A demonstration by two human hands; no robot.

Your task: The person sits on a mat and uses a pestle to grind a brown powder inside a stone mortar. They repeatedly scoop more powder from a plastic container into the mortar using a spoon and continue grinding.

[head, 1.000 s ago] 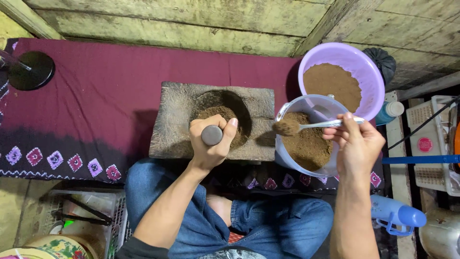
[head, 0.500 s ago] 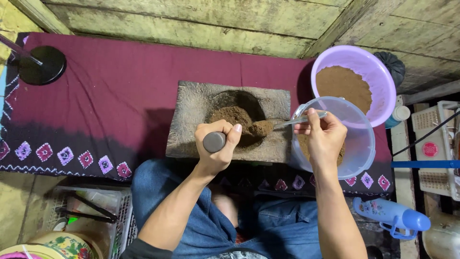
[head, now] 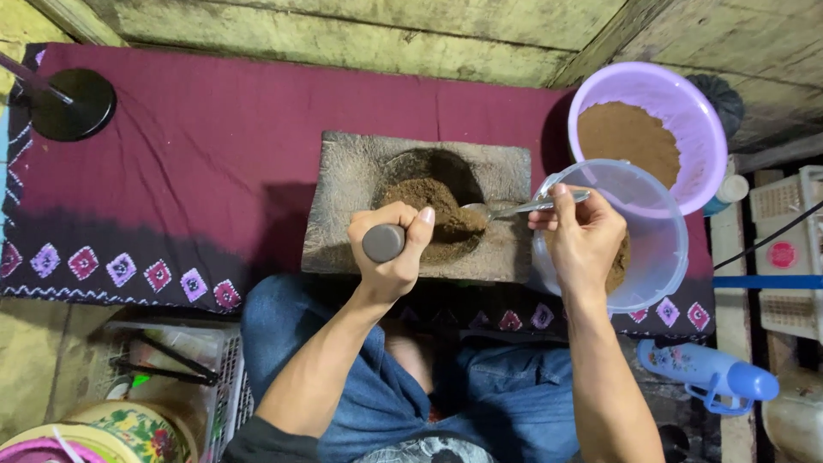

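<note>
the person sits low with blue jeans (head: 514, 403) showing nearest to us, and both bare arms reach out over the knees. the left hand (head: 390, 253) is closed tight around a grey pestle (head: 383, 243), all the fingers (head: 422, 225) wrapped round its thick handle, with the round end poking out on the left side of the fist. it looks like stone, so i think it is heavy, hard and a bit smooth, and the fat middle of the handle is the good place to hold it, just as the hand does now. the right hand (head: 583, 240) pinches the thin handle of a metal spoon (head: 514, 209) between thumb and fingertips, closed on it. the spoon looks light and stiff, and maybe slippery, so holding near the end of the handle gives the most reach. its bowl sits past the fingers, to the left, touching the heap of brown powder (head: 429, 210) in the dip of the stone mortar (head: 343, 197). the powder looks soft and crumbly and would spill easily. under the right hand is a clear plastic bowl (head: 660, 249) with a little brown powder at its edge. the mortar looks very heavy and rests on a dark red cloth (head: 214, 129). farther off is a purple bowl (head: 686, 103) with more powder, touching the clear one, and a black round stand (head: 73, 103) sits well apart at the far left.
</note>
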